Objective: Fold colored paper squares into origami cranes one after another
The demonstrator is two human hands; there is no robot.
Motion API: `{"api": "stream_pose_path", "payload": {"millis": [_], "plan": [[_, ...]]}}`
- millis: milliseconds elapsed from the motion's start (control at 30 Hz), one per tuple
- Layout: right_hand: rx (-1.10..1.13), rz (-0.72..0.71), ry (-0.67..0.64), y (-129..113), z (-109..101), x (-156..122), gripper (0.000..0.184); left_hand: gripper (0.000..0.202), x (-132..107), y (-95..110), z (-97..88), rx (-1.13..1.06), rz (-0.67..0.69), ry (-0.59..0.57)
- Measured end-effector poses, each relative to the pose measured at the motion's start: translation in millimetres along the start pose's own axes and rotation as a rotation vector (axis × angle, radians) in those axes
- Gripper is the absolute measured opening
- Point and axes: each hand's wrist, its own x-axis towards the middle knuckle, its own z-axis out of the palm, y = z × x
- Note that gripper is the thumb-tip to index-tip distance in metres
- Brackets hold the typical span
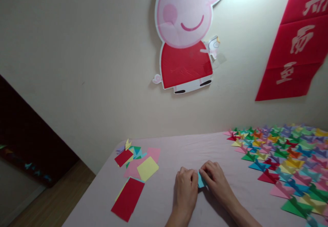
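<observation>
A small piece of folded light blue paper (201,180) is pinched between my two hands, just above the pink-covered table (164,203). My left hand (187,187) has its fingers curled and closes on the paper's left edge. From the other side, my right hand (215,179) grips the upper right edge with thumb and fingers. Part of the paper is hidden behind the fingers, so its full shape does not show.
Left of my hands lie a stack of red paper rectangles (128,199), a yellow square (148,168) and pink sheets (154,154). Rows of colourful folded paper figures (279,172) cover the right side. The wall (102,83) rises behind the table.
</observation>
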Motion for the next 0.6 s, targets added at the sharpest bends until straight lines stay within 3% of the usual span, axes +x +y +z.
{"api": "stream_pose_path", "payload": {"millis": [100, 233, 367, 600], "plan": [[-0.230, -0.073, -0.009, -1.0, 4.7, -2.1, 0.022, 0.021, -9.4, -1.4, -7.5, 0.122, 0.057, 0.033], [-0.383, -0.069, -0.037, -3.5, 8.2, -4.2, 0.017, 0.036, -28.6, -12.8, -14.4, 0.200, 0.246, -0.088], [-0.435, -0.069, -0.043, -5.4, 8.6, -4.9, 0.013, 0.039, -39.3, -24.2, -20.3, 0.284, 0.393, -0.199], [-0.423, -0.071, -0.121, -2.1, 5.7, 0.4, 0.012, 0.038, -36.0, -32.1, -27.6, 0.401, 0.496, -0.206]]}}
